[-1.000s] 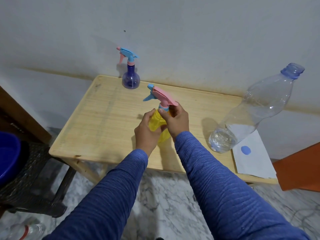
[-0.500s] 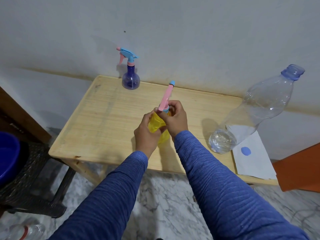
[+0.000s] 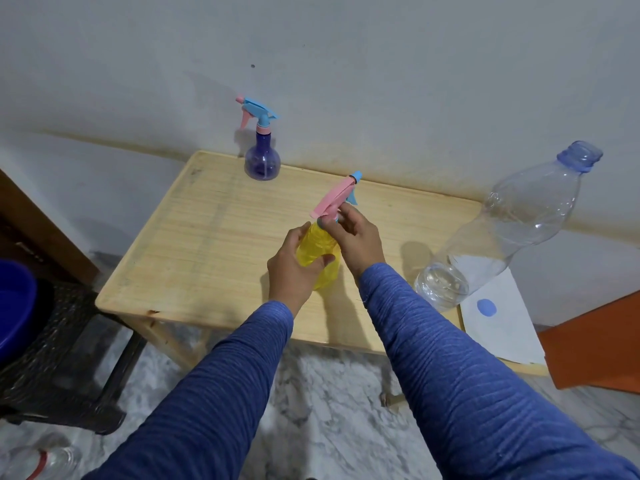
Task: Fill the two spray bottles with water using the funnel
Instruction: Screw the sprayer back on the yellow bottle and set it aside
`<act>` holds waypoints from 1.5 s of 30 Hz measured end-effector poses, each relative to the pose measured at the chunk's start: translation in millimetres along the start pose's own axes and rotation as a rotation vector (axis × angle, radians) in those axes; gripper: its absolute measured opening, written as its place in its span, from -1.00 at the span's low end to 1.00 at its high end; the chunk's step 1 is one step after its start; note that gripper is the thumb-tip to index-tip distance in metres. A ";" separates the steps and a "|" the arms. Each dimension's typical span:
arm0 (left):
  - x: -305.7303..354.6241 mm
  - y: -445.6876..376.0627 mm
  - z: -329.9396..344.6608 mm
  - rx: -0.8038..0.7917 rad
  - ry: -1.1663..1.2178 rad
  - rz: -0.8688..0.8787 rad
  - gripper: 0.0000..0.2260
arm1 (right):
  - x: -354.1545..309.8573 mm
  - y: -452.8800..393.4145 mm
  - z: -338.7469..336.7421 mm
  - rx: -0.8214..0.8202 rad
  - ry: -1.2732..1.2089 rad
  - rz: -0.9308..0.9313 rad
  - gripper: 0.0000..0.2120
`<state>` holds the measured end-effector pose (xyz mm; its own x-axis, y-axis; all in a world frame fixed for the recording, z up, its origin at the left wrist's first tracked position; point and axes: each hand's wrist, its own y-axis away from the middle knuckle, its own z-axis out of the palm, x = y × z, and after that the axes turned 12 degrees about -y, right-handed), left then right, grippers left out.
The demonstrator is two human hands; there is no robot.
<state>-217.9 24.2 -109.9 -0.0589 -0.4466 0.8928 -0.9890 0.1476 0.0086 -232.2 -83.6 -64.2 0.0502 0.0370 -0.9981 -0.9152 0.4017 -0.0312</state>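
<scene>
A yellow spray bottle (image 3: 317, 247) stands at the middle of the wooden table (image 3: 207, 244). My left hand (image 3: 292, 271) grips its body. My right hand (image 3: 356, 237) pinches the collar under its pink spray head (image 3: 334, 199), whose blue nozzle points to the back right. A purple spray bottle (image 3: 262, 161) with a blue and pink head stands at the table's far edge by the wall. A large clear water bottle (image 3: 502, 230) with no cap stands on the right, a little water in its bottom. No funnel is in view.
A white paper (image 3: 498, 317) with a blue cap (image 3: 486, 307) lies at the table's right end. An orange board (image 3: 595, 344) leans at the far right. A dark chair (image 3: 65, 355) with a blue basin (image 3: 14, 306) stands left. Another plastic bottle (image 3: 41, 462) lies on the marble floor.
The pink spray head has turned on the yellow bottle: its nozzle pointed left, then straight away, and now points to the back right. My right hand turned with it.
</scene>
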 end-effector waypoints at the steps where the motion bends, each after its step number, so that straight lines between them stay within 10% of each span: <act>1: -0.4 0.1 0.1 -0.003 0.006 0.001 -0.53 | 0.3 0.1 -1.6 -0.001 0.011 0.000 -0.86; 37: -0.3 0.9 -0.8 0.021 0.002 0.029 -0.52 | -0.3 8.0 8.7 0.135 0.136 -0.035 -0.84; 45: 1.8 0.7 -2.5 0.004 -0.002 0.010 -0.51 | 1.4 25.0 21.5 0.385 -0.051 0.006 -0.45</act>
<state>-218.3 25.7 -107.2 -0.0692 -0.4466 0.8921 -0.9888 0.1489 -0.0021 -246.4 -53.8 -65.3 0.0738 0.0823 -0.9939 -0.6992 0.7149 0.0073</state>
